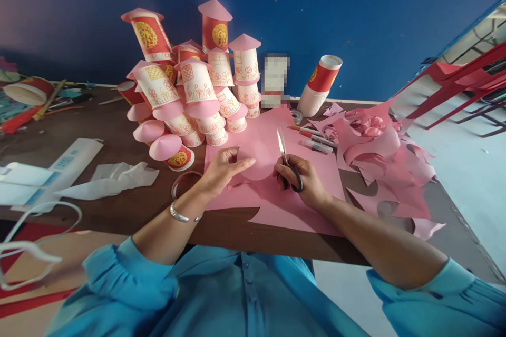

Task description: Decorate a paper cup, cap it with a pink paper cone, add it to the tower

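My left hand (221, 171) pinches a round piece of pink paper (256, 155) between thumb and fingers, above larger pink sheets. Black-handled scissors (283, 145) are in my right hand (302, 179), blades pointing up and a little apart, just right of the round piece. Under both hands, pink paper sheets (300, 216) cover the middle of the table. Behind my left hand stand stacked paper cups (200, 84) with pink cone tops, some red with gold emblems, others white with drawn flowers. A roll of tape (185, 183) lies by my left wrist, partly hidden.
Pink paper offcuts (379, 142) pile up at the right edge of the brown table (118, 216). Several pens (316, 137) and a stack of paper cups (320, 84) are behind my right hand. At left lie crumpled white film (114, 179) and a white box (63, 168).
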Tool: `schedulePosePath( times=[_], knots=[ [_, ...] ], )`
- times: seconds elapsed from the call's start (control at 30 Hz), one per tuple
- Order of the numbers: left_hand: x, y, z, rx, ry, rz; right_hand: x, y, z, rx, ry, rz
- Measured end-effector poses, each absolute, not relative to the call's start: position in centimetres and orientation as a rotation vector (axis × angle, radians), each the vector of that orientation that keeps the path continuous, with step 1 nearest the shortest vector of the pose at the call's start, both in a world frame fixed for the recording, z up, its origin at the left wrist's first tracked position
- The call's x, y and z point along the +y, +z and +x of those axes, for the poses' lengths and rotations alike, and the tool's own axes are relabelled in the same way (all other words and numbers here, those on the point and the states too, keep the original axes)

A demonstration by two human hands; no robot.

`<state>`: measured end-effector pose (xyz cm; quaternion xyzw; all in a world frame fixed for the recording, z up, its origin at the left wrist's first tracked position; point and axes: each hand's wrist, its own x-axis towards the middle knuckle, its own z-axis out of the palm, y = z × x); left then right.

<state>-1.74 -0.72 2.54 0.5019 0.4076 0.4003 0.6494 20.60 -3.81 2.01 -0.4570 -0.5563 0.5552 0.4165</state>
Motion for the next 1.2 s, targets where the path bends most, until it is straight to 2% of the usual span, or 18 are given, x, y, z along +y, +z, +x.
schedulePosePath(
  times=[0.37,1.2],
  knots=[
    [0.0,3.8,-2.8,1.007,1.163,1.231,-3.5,1.0,21.4,-1.628,1.499,-1.119],
    [0.5,3.0,-3.3,0.934,0.976,1.231,-3.7,1.7,21.2,-1.862,1.42,-1.114]
  ],
)
